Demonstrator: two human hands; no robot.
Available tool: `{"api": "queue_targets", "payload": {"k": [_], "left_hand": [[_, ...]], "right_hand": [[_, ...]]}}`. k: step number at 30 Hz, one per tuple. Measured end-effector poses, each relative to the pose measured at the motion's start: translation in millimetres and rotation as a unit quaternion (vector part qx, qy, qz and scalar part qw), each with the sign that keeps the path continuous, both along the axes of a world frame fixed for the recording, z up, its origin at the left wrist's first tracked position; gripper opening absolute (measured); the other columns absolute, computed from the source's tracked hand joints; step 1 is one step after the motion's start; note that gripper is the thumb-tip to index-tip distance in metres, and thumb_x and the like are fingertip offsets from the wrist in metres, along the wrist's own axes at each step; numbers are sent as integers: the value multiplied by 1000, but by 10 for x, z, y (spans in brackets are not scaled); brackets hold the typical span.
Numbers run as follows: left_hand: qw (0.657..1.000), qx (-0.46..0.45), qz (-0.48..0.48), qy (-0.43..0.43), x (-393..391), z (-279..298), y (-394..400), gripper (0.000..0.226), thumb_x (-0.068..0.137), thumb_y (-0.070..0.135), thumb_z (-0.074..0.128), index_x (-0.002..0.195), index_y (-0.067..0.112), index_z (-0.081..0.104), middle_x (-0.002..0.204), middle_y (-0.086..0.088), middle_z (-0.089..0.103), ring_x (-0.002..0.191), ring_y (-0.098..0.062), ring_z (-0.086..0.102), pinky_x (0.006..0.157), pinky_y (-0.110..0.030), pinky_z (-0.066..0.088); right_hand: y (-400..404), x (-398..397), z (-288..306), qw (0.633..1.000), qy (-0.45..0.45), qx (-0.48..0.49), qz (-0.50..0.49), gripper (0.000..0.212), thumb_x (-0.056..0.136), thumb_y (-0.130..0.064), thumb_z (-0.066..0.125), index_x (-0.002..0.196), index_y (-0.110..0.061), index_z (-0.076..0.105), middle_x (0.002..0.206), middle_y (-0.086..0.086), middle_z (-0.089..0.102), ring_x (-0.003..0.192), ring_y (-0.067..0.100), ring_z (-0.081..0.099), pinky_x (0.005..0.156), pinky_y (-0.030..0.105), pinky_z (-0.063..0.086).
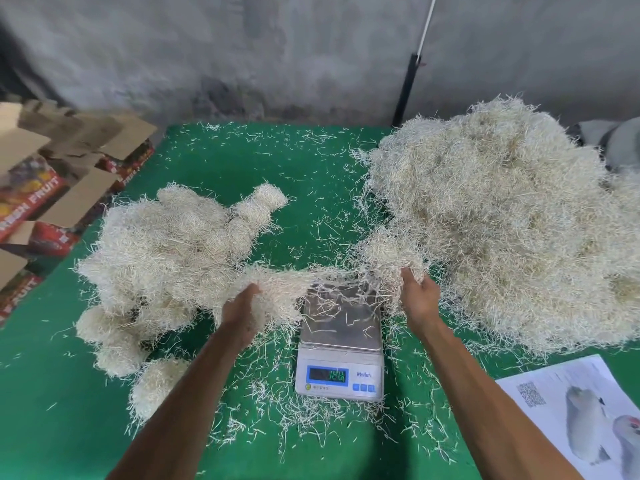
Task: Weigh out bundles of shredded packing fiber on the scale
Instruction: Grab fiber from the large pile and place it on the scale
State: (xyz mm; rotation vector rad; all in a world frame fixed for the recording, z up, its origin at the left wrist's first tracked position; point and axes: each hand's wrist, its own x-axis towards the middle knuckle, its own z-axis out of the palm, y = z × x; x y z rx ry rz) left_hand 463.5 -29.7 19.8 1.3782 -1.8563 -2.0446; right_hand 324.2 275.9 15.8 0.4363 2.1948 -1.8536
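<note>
On the green table (311, 174), "Meilen" scale (341, 344); both hands, left (242, 313) and right (420, 296), clutching shredded fiber (277, 289); "FRESH FRUIT" boxes (38, 199) beside.

Head camera looks steeply down, close over table (242, 161).

Green table (304, 174) — fiber heaps (502, 216), scale (341, 341), sheet (571, 410)

scale (341, 362): shiny metal pan, glossy white plastic body | fiber (502, 216): pale, rough, stringy | desk (304, 188): matt green cloth
</note>
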Motion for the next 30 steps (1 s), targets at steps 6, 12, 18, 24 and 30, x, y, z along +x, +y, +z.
{"api": "queue_targets", "payload": {"k": [6, 12, 18, 24, 30], "left_hand": [[993, 17, 117, -31, 225, -68, -96, 45, 88, 35, 71, 122, 7, 58, 98, -9, 54, 76, -20, 57, 50, -29, 48], [984, 13, 178, -4, 880, -148, -546, 48, 100, 43, 56, 130, 6, 56, 132, -22, 57, 107, -35, 63, 72, -34, 56], [976, 8, 215, -30, 1188, -198, -631, 56, 94, 47, 63, 129, 4, 59, 130, -22, 61, 115, -37, 62, 77, -38, 57], [997, -13, 75, -13, 1088, -69, -360, 64, 102, 59, 35, 148, 16, 44, 156, -23, 34, 141, -42, 37, 115, -59, 33], [999, 21, 20, -13, 834, 144, -83, 45, 98, 48, 52, 135, 23, 55, 161, -16, 27, 131, -38, 43, 103, -53, 38]], "right_hand": [[-319, -3, 181, 999, 29, -34, -7, 83, 108, -31, 53, 164, -4, -2, 103, 16, 64, 96, 24, 68, 87, 30, 61], [-885, -238, 417, 999, 47, -9, -11, 77, 109, -31, 47, 165, -7, 1, 168, 20, 20, 152, 36, 31, 125, 49, 27], [-1579, -578, 719, 993, 79, 20, 85, 82, 104, -43, 55, 164, -9, 9, 163, 18, 32, 148, 34, 38, 122, 49, 34], [-1960, -439, 856, 951, 88, 34, 295, 70, 100, -63, 50, 158, -30, 28, 159, 15, 40, 110, 26, 68, 87, 38, 58], [-1618, -128, 510, 944, -5, 71, 321, 49, 106, -41, 54, 145, -13, 50, 142, 15, 60, 104, 29, 73, 99, 45, 57]]}}
